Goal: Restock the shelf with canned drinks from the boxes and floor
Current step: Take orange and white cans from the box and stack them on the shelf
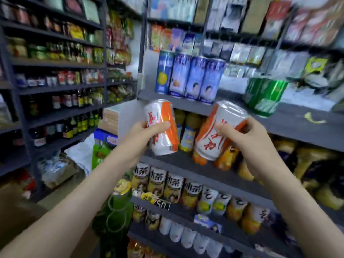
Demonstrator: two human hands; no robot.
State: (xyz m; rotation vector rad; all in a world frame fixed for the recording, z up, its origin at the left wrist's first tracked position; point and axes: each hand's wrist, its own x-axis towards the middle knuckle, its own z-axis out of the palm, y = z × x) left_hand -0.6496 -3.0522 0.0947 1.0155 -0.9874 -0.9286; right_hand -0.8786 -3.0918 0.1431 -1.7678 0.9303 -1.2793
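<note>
Head view: blurred shop aisle, both bare forearms raised toward the shelving at 12 o'clock.
Left hand (147, 135): clenched round the left orange-and-white aluminium drink can (162, 127), thumb across the front, other fingers hidden behind it.
Left can's pose: close to upright, top leaning slightly toward 11 o'clock.
Right hand (240, 138): grasping the right orange-and-white aluminium drink can (219, 133), thumb laid over the red lettering.
Right can's pose: clearly tilted, top toward 1 o'clock, base toward 7 o'clock.
Place of both cans: held in the air in front of the shelving, just below the front edge of the upper grey metal shelf board (290, 123), resting on nothing; left can at 9 o'clock of the right one, the two apart.
On the upper board: row of four tall blue-and-white drink cans (193, 77) standing upright at 12 o'clock of the left can; shiny green wrapped pack of cans (264, 95) at 1 o'clock of the right can; small yellow scrap (314, 118) at 4 o'clock of that pack.
Behind the held cans: orange-and-yellow drink containers (225, 157) on the next board down, partly hidden.
Lower board: row of yellow-labelled cans with white tops (167, 185) at 6 o'clock of the left can, black price tag (162, 203) on the edge below them.
At 9 o'clock: dark metal rack of bottles and jars (55, 101), too blurred to read.
At 7 o'clock: brown cardboard box (18, 211) on the floor.
</note>
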